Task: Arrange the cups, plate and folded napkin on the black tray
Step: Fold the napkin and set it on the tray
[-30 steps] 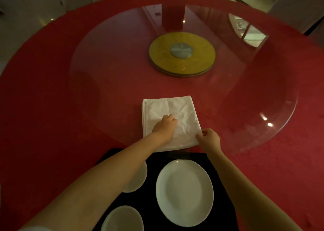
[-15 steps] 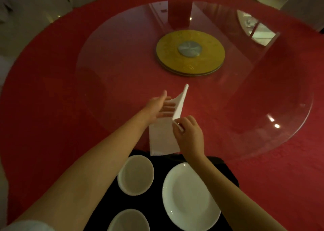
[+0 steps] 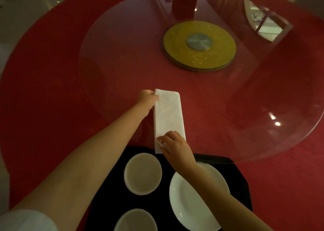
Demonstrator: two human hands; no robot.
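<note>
Pinching the far corner of a white napkin (image 3: 169, 118), folded into a long strip, the person's left hand (image 3: 147, 100) steadies it on the glass top of a red-covered desk (image 3: 52, 83). The right hand (image 3: 175, 145) presses its fingertips on the near end, which overlaps the black tray's (image 3: 240, 176) far edge. On the tray sit two white cups (image 3: 142, 173) (image 3: 135, 221) at left and a white plate (image 3: 191, 202) at right, partly under the right forearm. A gold turntable (image 3: 199, 45) lies beyond.

Both hands, left hand (image 3: 147, 99) and right hand (image 3: 175, 145), press the folded napkin (image 3: 168, 115) flat.
</note>
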